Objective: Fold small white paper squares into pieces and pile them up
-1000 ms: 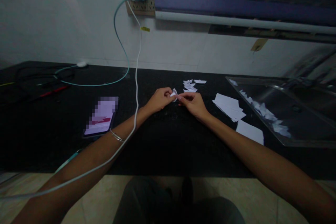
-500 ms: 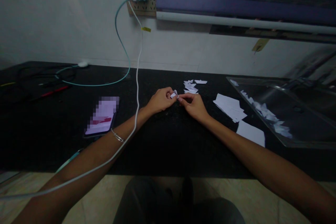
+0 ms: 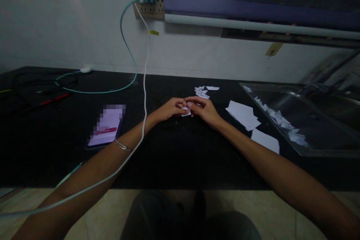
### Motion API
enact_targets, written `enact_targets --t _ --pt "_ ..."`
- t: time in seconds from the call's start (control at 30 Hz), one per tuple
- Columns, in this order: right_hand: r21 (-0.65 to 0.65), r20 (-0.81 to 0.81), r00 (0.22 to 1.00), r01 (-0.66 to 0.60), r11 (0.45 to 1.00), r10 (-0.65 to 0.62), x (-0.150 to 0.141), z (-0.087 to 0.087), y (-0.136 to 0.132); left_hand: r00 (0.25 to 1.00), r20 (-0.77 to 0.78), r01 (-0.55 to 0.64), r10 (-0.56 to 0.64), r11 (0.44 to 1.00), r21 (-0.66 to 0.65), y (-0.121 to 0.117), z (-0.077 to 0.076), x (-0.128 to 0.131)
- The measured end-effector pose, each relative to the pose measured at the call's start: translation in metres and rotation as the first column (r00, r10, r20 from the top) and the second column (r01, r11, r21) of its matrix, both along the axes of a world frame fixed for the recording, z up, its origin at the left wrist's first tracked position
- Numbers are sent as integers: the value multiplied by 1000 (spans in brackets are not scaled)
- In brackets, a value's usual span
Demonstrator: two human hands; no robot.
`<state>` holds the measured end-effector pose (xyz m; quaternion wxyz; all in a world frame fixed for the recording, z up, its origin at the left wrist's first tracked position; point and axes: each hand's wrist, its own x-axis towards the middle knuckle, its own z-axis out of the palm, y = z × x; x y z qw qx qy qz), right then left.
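Between my two hands is a small folded piece of white paper, held low over the black countertop. The fingers of my left hand close on its left side. My right hand grips its right side, thumb and fingers pressed together, and they hide part of the folds. Just beyond my hands lie several small folded paper boats. To the right of my right hand rests a fanned stack of white paper sheets, with another white sheet nearer me.
A metal sink is at the right, with a row of folded papers along its edge. At the left lies a phone. A white cable runs from the wall socket across my left forearm.
My hands have come closer together around the folded paper, which now sits lower and flatter between the fingers. The whole view has shifted slightly.
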<state>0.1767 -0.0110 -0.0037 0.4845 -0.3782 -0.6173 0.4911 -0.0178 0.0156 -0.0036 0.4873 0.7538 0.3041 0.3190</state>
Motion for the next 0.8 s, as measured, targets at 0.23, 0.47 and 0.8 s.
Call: enact_targets --t 0.23,0.47,0.8 --pt "-69 -120 960 244 967 -251 2 -2 5 986 49 -160 159 987 20 -9 5 7" --pt "-143 -157 962 200 969 -222 0 3 0 978 -107 -138 178 943 304 -4 -2 9" --pt "-211 -113 985 103 972 -129 -1 1 -1 980 -63 -169 187 961 217 -2 -7 10"
